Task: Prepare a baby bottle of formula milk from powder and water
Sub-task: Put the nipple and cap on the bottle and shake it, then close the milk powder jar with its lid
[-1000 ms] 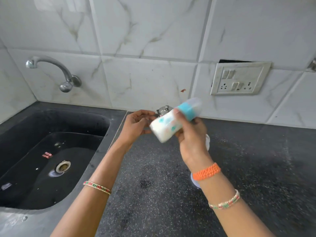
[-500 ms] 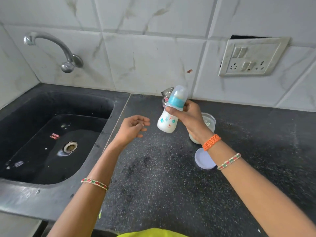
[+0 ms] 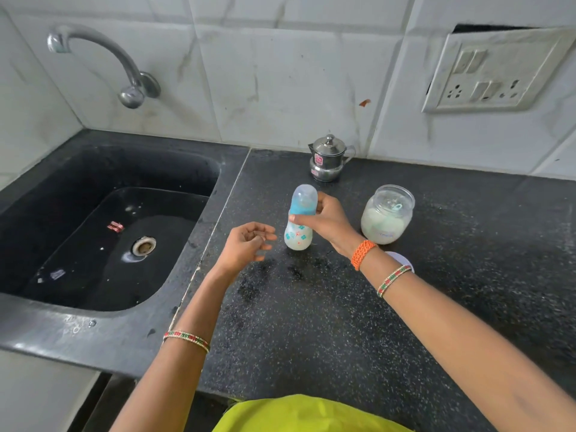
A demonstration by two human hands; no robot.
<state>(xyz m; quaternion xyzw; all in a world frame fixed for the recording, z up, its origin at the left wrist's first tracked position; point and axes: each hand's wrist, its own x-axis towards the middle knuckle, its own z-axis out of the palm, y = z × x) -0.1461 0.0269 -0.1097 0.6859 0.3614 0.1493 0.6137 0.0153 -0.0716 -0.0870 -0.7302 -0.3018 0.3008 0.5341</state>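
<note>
A baby bottle (image 3: 298, 236) with a blue collar, clear cap and white milk inside stands upright on the black counter (image 3: 311, 322). My right hand (image 3: 327, 221) grips it around the neck. Just left of the bottle, my left hand (image 3: 249, 244) hovers with loosely curled fingers and holds nothing. An open clear jar (image 3: 386, 215) of white powder, with a small scoop inside, stands to the right of the bottle. The jar's white lid (image 3: 403, 261) lies on the counter, partly hidden by my right wrist.
A small steel pot (image 3: 328, 159) with a lid stands by the tiled wall behind the bottle. A black sink (image 3: 103, 232) with a tap (image 3: 103, 57) above it fills the left side. A switch plate (image 3: 495, 70) is on the right wall.
My right hand has brought the bottle from tilted in the air down to upright on the counter. My left hand has let go and drawn back to the left.
</note>
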